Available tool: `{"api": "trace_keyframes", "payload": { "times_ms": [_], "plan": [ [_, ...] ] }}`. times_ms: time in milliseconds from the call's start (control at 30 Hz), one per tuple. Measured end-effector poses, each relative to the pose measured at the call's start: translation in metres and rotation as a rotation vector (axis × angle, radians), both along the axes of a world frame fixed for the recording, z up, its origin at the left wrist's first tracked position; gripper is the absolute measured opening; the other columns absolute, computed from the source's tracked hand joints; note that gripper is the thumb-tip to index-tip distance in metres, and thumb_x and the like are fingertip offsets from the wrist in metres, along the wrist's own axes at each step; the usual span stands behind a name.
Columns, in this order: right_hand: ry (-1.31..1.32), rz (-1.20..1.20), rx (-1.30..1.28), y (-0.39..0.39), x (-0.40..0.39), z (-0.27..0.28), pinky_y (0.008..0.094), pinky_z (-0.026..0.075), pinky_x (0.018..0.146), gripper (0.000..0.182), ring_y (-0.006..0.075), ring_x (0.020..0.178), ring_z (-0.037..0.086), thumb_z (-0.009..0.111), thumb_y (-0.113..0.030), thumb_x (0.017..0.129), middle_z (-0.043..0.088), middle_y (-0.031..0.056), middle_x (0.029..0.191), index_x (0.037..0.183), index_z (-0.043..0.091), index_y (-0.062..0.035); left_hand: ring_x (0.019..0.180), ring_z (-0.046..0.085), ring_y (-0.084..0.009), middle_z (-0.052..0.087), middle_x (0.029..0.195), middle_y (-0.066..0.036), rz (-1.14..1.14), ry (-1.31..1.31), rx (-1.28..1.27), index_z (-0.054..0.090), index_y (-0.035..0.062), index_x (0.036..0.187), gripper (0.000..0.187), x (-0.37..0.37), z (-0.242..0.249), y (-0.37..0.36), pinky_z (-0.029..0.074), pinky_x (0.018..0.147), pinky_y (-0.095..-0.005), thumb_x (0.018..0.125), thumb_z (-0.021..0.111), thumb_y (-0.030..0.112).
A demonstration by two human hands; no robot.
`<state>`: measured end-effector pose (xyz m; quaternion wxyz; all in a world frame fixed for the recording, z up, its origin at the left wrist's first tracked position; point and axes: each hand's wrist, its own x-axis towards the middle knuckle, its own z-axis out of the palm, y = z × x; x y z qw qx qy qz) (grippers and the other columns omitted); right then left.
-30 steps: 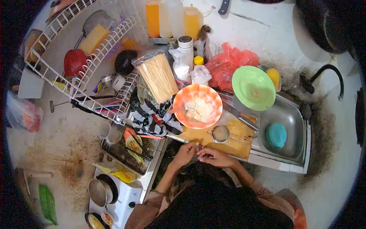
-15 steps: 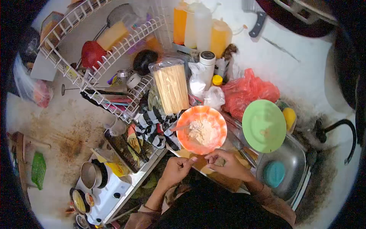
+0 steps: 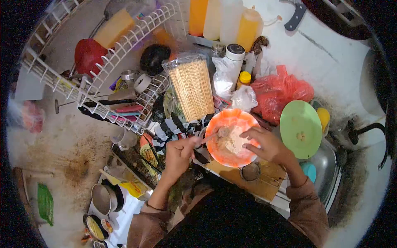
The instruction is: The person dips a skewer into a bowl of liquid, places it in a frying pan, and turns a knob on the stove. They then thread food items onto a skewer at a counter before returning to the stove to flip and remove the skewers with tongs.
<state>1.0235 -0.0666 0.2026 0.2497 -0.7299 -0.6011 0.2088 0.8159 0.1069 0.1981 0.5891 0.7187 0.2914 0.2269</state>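
An orange-and-white bowl [image 3: 233,160] holds a pale floury mixture [image 3: 235,138]. A spoon [image 3: 210,137] leans over the bowl's left side with its head in the mixture. My left hand [image 3: 180,153] is closed on the spoon's handle, left of the bowl. Over the bowl's right side reaches my right hand [image 3: 269,144], thumb and fingers apart, the fingertips above or touching the mixture; contact is hard to tell. Just below the bowl, a small round strainer [image 3: 250,171] lies on a wooden board [image 3: 264,186].
A green plate [image 3: 301,128] stands right of the bowl, by the metal sink [image 3: 326,165]. Behind are a pack of skewers [image 3: 192,89], a red plastic bag [image 3: 281,93] and a white bottle [image 3: 233,62]. A stove [image 3: 124,219] and white rack [image 3: 124,49] are at left.
My hands have parted from in front of the bowl. The left has taken hold of the spoon; the right has moved over the bowl. The view has shifted, uncovering the strainer.
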Motion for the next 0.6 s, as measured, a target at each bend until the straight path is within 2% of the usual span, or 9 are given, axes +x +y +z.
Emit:
{"api": "trace_keyframes", "payload": {
  "times_ms": [67, 100, 200, 233, 333, 367, 467, 500, 600],
  "plan": [
    [0.015, 0.018, 0.039, 0.012, 0.003, 0.001, 0.0346, 0.045, 0.075, 0.027, 0.0240, 0.084, 0.056, 0.057, -0.018, 0.080, 0.055, 0.0125, 0.097, 0.101, 0.052, -0.0024, 0.043, 0.041, -0.0051, 0.046, 0.045, -0.001, 0.019, -0.052, 0.127, 0.057, -0.0009, 0.059, 0.040, -0.003, -0.015, 0.019, 0.030, 0.040, -0.0236, 0.086, 0.053, 0.027],
    [0.030, 0.025, 0.055, 0.018, 0.004, -0.001, 0.0345, 0.045, 0.075, 0.027, 0.0239, 0.084, 0.056, 0.057, -0.018, 0.080, 0.056, 0.0127, 0.096, 0.101, 0.053, -0.0019, 0.041, 0.037, -0.0073, 0.039, 0.042, 0.000, 0.026, -0.107, 0.121, 0.045, 0.0000, 0.050, 0.048, 0.000, -0.015, 0.025, 0.027, 0.039, -0.0269, 0.089, 0.046, 0.029],
    [0.000, 0.039, 0.121, 0.038, 0.003, 0.001, 0.0343, 0.045, 0.074, 0.026, 0.0243, 0.082, 0.057, 0.058, -0.018, 0.079, 0.057, 0.0133, 0.092, 0.098, 0.053, 0.0000, 0.041, 0.029, -0.0082, 0.030, 0.042, 0.000, -0.020, -0.251, 0.252, 0.032, 0.0014, 0.049, 0.050, 0.006, -0.021, 0.048, 0.022, 0.040, -0.0290, 0.090, 0.039, 0.030],
    [-0.007, 0.037, 0.122, 0.044, 0.002, 0.003, 0.0343, 0.045, 0.074, 0.027, 0.0245, 0.082, 0.057, 0.058, -0.017, 0.079, 0.057, 0.0134, 0.091, 0.098, 0.053, 0.0001, 0.044, 0.023, -0.0092, 0.023, 0.045, 0.000, 0.020, -0.157, 0.269, 0.026, 0.0017, 0.052, 0.051, 0.010, -0.024, 0.055, 0.018, 0.041, -0.0309, 0.091, 0.036, 0.033],
    [-0.052, 0.045, 0.182, 0.063, 0.005, 0.000, 0.0351, 0.046, 0.072, 0.024, 0.0253, 0.079, 0.058, 0.058, -0.018, 0.078, 0.059, 0.0115, 0.088, 0.094, 0.054, -0.0020, 0.046, 0.022, -0.0097, 0.022, 0.046, 0.000, -0.021, -0.190, 0.284, 0.027, 0.0003, 0.053, 0.052, 0.019, -0.026, 0.075, 0.018, 0.042, -0.0312, 0.091, 0.035, 0.035],
    [-0.066, 0.051, 0.201, 0.069, 0.007, -0.002, 0.0353, 0.046, 0.072, 0.023, 0.0257, 0.080, 0.058, 0.058, -0.018, 0.078, 0.059, 0.0116, 0.088, 0.094, 0.054, -0.0021, 0.046, 0.023, -0.0096, 0.023, 0.047, 0.000, -0.024, -0.146, 0.407, 0.029, -0.0002, 0.054, 0.053, 0.020, -0.026, 0.082, 0.019, 0.042, -0.0309, 0.092, 0.035, 0.035],
    [-0.148, 0.068, 0.154, 0.095, 0.011, 0.007, 0.0361, 0.046, 0.072, 0.023, 0.0268, 0.081, 0.057, 0.057, -0.018, 0.078, 0.059, 0.0124, 0.089, 0.095, 0.053, -0.0026, 0.048, 0.025, -0.0093, 0.025, 0.048, -0.001, -0.054, -0.043, 0.252, 0.033, -0.0004, 0.055, 0.050, 0.032, -0.019, 0.092, 0.021, 0.043, -0.0301, 0.093, 0.035, 0.032],
    [-0.181, 0.071, 0.121, 0.106, 0.012, 0.012, 0.0364, 0.046, 0.072, 0.023, 0.0272, 0.081, 0.057, 0.057, -0.018, 0.078, 0.059, 0.0128, 0.089, 0.095, 0.053, -0.0028, 0.048, 0.032, -0.0117, 0.033, 0.050, -0.004, -0.080, -0.020, 0.215, 0.041, -0.0010, 0.063, 0.043, 0.035, -0.022, 0.102, 0.028, 0.046, -0.0305, 0.093, 0.036, 0.029],
    [-0.197, 0.042, 0.159, 0.142, 0.022, 0.022, 0.0371, 0.045, 0.075, 0.023, 0.0269, 0.085, 0.057, 0.056, -0.019, 0.079, 0.058, 0.0139, 0.091, 0.097, 0.053, -0.0045, 0.054, 0.045, -0.0186, 0.045, 0.058, -0.010, -0.066, -0.114, 0.422, 0.049, -0.0005, 0.079, 0.033, 0.047, -0.026, 0.113, 0.037, 0.054, -0.0311, 0.092, 0.039, 0.028]
  ]
}}
